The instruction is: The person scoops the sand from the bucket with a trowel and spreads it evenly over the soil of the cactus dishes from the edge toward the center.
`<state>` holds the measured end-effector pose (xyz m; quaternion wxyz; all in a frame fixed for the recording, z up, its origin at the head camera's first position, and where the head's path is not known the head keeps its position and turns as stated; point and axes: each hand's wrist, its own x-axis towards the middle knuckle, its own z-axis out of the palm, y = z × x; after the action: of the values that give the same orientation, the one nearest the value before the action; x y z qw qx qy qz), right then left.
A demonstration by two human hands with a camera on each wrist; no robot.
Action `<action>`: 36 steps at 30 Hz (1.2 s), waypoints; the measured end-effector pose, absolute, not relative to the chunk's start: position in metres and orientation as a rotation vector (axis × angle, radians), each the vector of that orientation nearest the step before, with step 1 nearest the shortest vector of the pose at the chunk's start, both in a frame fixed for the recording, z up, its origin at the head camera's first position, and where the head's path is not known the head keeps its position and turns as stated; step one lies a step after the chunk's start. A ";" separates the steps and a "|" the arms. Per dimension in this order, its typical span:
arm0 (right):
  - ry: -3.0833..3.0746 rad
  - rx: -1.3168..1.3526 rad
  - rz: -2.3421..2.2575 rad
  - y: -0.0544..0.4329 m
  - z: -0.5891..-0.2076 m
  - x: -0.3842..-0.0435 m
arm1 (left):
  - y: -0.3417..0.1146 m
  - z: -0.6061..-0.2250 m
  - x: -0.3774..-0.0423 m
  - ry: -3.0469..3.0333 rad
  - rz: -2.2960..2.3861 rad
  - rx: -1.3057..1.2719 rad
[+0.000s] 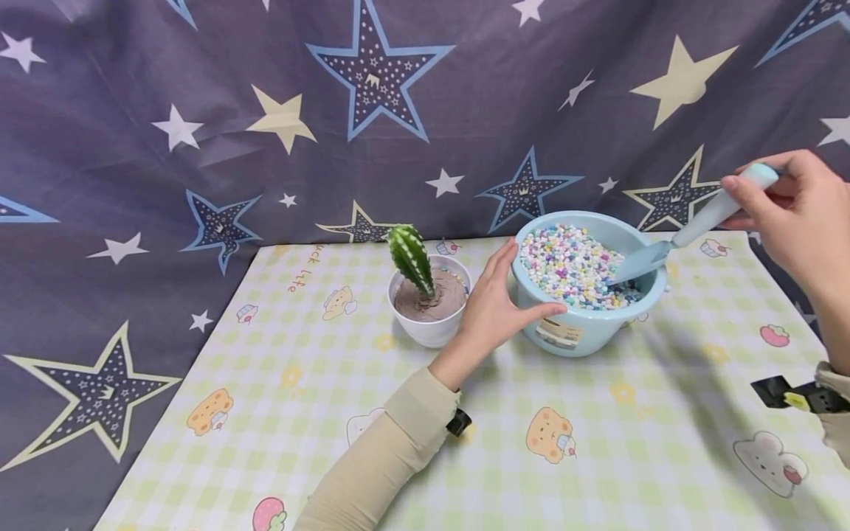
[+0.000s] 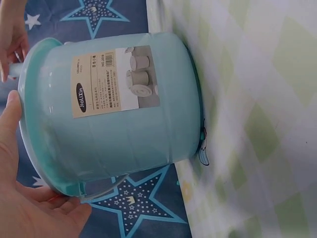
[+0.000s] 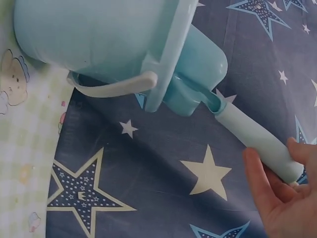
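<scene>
A light blue bucket (image 1: 564,332) stands on the table, filled with small multicoloured pebbles (image 1: 564,262). My left hand (image 1: 488,306) holds the bucket by its left side, thumb along the near rim and fingers round the far side; the left wrist view shows this hand (image 2: 29,193) at the rim, beside the paper label (image 2: 114,82). My right hand (image 1: 797,214) grips the handle of a light blue hand trowel (image 1: 640,263) above the bucket's right side. The trowel slants down to the left, its blade tip buried in the pebbles. In the right wrist view, fingers (image 3: 260,178) wrap the handle's end.
Left of the bucket, close to my left wrist, a white pot (image 1: 428,332) holds a green cactus (image 1: 410,258) in brown soil. A checked cloth (image 1: 299,413) covers the table. Behind hangs a dark star-patterned curtain (image 1: 232,66). The bucket's white handle (image 3: 116,88) hangs down its side.
</scene>
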<state>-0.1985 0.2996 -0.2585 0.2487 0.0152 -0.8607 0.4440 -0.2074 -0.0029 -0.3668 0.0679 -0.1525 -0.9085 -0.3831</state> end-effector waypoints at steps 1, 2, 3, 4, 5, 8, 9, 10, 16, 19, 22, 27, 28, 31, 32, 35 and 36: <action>-2.343 0.035 1.221 0.300 -0.260 -0.197 | -0.003 -0.367 -0.207 -2.737 -1.154 -0.458; -2.339 0.027 1.239 0.301 -0.262 -0.196 | -0.003 -0.367 -0.207 -2.737 -1.154 -0.455; -2.330 0.025 1.258 0.301 -0.264 -0.195 | -0.003 -0.367 -0.207 -2.737 -1.154 -0.452; -2.316 0.024 1.277 0.302 -0.266 -0.193 | -0.003 -0.367 -0.207 -2.736 -1.155 -0.450; -2.294 0.026 1.302 0.302 -0.269 -0.192 | -0.003 -0.367 -0.207 -2.735 -1.160 -0.451; -2.189 0.044 1.435 0.304 -0.277 -0.187 | -0.003 -0.368 -0.208 -2.736 -1.164 -0.453; -2.159 0.047 1.465 0.304 -0.280 -0.186 | -0.003 -0.368 -0.207 -2.736 -1.161 -0.453; -2.133 0.044 1.489 0.303 -0.283 -0.185 | -0.003 -0.368 -0.208 -2.733 -1.161 -0.454; -2.019 -0.024 1.574 0.299 -0.299 -0.177 | -0.003 -0.370 -0.208 -2.713 -1.169 -0.468; -1.873 -0.018 1.736 0.298 -0.306 -0.176 | -0.003 -0.370 -0.208 -2.712 -1.170 -0.471; -1.717 -0.006 1.890 0.297 -0.314 -0.177 | -0.003 -0.370 -0.208 -2.712 -1.169 -0.470; -1.560 0.043 2.036 0.299 -0.325 -0.181 | -0.001 -0.370 -0.209 -2.718 -1.170 -0.468; -1.546 0.057 2.048 0.299 -0.327 -0.181 | -0.001 -0.370 -0.209 -2.721 -1.170 -0.468; -1.531 0.094 2.070 0.299 -0.328 -0.183 | 0.000 -0.370 -0.209 -2.728 -1.161 -0.464; -1.528 0.111 2.082 0.298 -0.328 -0.184 | 0.000 -0.369 -0.209 -2.728 -1.161 -0.461; -1.544 0.158 2.121 0.295 -0.331 -0.187 | 0.000 -0.368 -0.209 -2.727 -1.158 -0.455; -1.552 0.166 2.135 0.294 -0.333 -0.188 | 0.000 -0.368 -0.209 -2.726 -1.162 -0.455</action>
<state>-0.1878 0.2945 -0.3328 0.2459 0.0610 -0.5689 0.7824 -0.2090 0.0003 -0.3680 0.0718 -0.1513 -0.9070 -0.3865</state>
